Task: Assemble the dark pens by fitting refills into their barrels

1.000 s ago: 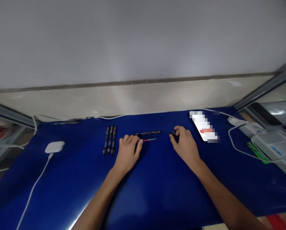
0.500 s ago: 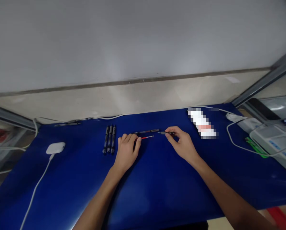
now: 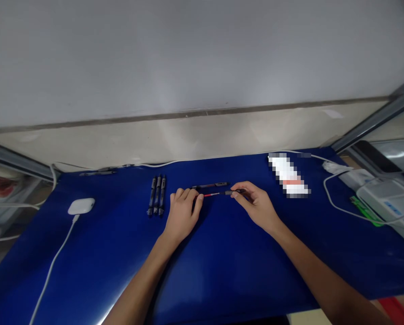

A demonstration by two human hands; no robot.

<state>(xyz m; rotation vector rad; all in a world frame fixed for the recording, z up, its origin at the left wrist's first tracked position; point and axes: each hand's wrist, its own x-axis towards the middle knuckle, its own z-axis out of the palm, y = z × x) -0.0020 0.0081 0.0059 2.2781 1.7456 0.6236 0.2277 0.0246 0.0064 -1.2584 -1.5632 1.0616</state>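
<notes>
My left hand point(image 3: 183, 212) pinches a thin red pen refill point(image 3: 210, 194) whose metal tip points right. Between the fingertips of my right hand point(image 3: 254, 201) is a dark pen part point(image 3: 226, 192), and the refill's tip meets its left end. Just behind both hands a dark pen point(image 3: 210, 185) lies on the blue table surface point(image 3: 215, 271). To the left of my left hand, three dark pens point(image 3: 157, 195) stand side by side in a row, lying flat on the table.
A white case point(image 3: 81, 206) with a cable sits at the left. Thin pens point(image 3: 98, 172) lie by the wall at the back left. A blurred phone point(image 3: 288, 175) is right of my right hand. Far right are a white device point(image 3: 381, 194), a green item point(image 3: 366, 211) and cables.
The dark part in my right hand has come down and into line with the red refill; the gap between them has closed. The whole view has shifted slightly.
</notes>
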